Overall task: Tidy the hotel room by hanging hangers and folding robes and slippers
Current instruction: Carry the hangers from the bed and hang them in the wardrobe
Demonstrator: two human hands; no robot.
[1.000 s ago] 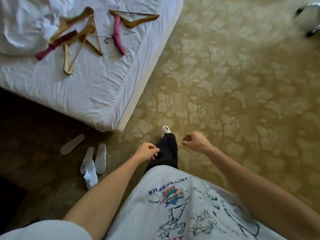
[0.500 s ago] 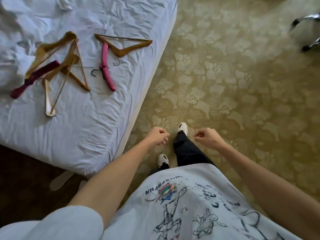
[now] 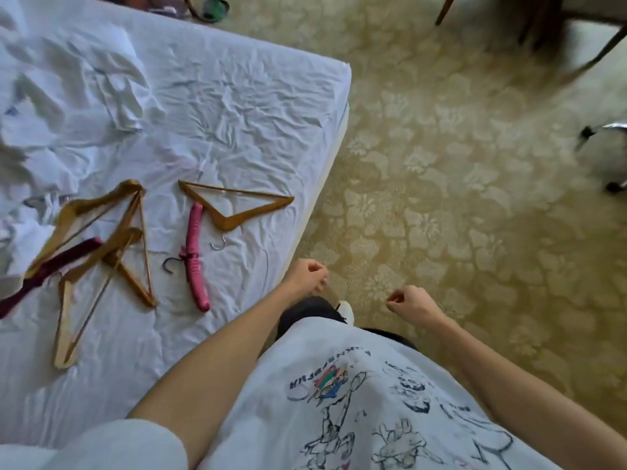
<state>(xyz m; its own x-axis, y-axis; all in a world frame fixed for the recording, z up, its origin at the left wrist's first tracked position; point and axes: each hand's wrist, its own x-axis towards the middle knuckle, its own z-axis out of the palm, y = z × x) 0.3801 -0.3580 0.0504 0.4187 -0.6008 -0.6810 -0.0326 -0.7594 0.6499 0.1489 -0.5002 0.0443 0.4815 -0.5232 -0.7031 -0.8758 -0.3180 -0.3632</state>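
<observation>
Several hangers lie on the white bed [image 3: 237, 106]. A wooden hanger [image 3: 237, 206] with a metal hook lies nearest the bed's right edge, and a pink padded hanger [image 3: 195, 262] lies just left of it. Further left is a heap of wooden hangers [image 3: 101, 252] with a dark red padded hanger [image 3: 51, 269] among them. Crumpled white cloth [image 3: 68, 96] lies at the bed's far left. My left hand [image 3: 307, 276] is a closed fist at the bed's edge, holding nothing. My right hand [image 3: 412, 305] is a closed fist over the carpet, also holding nothing.
Patterned yellow-green carpet [image 3: 475, 198] covers the floor right of the bed. A chair base with castors [image 3: 607, 157] stands at the right edge. Wooden furniture legs [image 3: 576, 39] are at the top right. A green object [image 3: 215, 6] sits past the bed's far side.
The view has moved along the bed, so the hangers now lie closer and lower. The slippers on the floor have dropped out of sight. Both hands stay closed fists.
</observation>
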